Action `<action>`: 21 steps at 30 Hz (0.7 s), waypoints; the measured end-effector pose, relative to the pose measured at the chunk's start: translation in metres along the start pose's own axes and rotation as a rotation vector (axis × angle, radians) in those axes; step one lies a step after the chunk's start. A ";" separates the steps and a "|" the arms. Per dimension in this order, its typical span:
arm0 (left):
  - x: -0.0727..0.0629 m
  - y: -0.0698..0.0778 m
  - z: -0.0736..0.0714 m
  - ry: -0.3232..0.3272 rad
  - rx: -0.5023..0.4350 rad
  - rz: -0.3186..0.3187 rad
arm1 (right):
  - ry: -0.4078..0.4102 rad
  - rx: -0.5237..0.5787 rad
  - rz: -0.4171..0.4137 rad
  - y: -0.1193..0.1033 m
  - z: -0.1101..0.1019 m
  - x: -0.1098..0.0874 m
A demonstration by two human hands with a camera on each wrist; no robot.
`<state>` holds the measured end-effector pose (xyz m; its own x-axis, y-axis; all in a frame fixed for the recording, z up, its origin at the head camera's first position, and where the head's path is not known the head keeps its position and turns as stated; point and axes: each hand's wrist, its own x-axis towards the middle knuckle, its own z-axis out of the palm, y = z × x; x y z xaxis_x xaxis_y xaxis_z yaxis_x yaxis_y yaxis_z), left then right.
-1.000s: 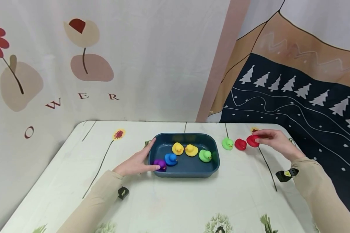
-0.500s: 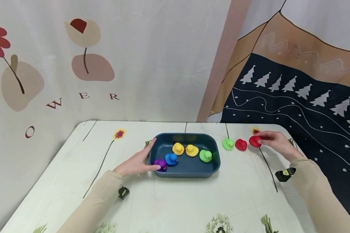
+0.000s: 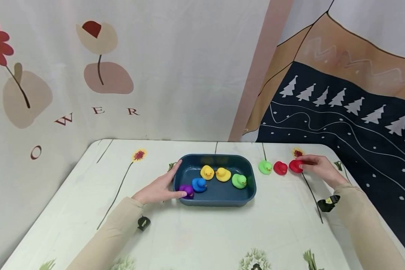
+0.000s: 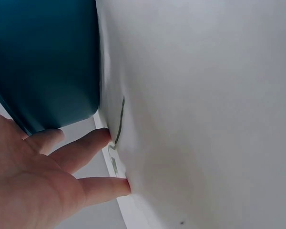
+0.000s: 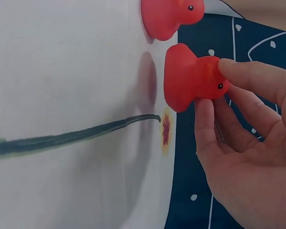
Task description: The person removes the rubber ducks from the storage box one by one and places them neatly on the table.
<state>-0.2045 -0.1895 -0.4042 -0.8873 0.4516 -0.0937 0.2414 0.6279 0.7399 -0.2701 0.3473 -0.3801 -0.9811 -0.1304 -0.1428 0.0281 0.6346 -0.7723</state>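
Note:
My right hand [image 3: 321, 169] pinches a red rubber duck [image 3: 296, 166] by its head, between thumb and fingers. In the right wrist view that duck [image 5: 186, 78] hangs just off the cloth, its shadow lying apart from it. To its left, a second red rubber duck [image 3: 280, 168] and a light green rubber duck [image 3: 265, 167] sit in a row. My left hand [image 3: 159, 188] rests against the left end of a dark blue bin [image 3: 219, 203]; its thumb lies over the front corner by a purple rubber duck [image 3: 187, 190]. Extended fingers touch the bin [image 4: 47, 62] and the cloth.
Inside the bin are a blue duck [image 3: 199, 185], two yellow ducks, one at the left [image 3: 207, 172] and one at the right [image 3: 223, 174], and a green duck [image 3: 239, 181]. A white flowered cloth [image 3: 202, 236] covers the table, whose back edge meets a printed curtain [image 3: 175, 75].
My right hand has come down slightly with the red duck, which is now nearly level with the other red one. My left hand and the bin have stayed put.

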 end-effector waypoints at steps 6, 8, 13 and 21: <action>-0.001 0.001 -0.001 0.002 0.002 0.004 | 0.035 0.027 0.019 0.010 0.002 0.003; -0.001 0.002 -0.001 0.001 0.005 -0.002 | 0.024 0.057 0.011 0.011 0.004 0.002; 0.000 0.002 -0.001 -0.001 0.013 -0.011 | 0.004 0.081 -0.005 0.015 0.008 -0.001; -0.001 0.002 -0.001 -0.002 0.010 -0.014 | 0.008 0.074 -0.018 0.018 0.010 -0.001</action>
<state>-0.2040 -0.1893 -0.4022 -0.8898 0.4440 -0.1057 0.2328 0.6407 0.7316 -0.2664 0.3514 -0.4002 -0.9831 -0.1351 -0.1234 0.0238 0.5742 -0.8184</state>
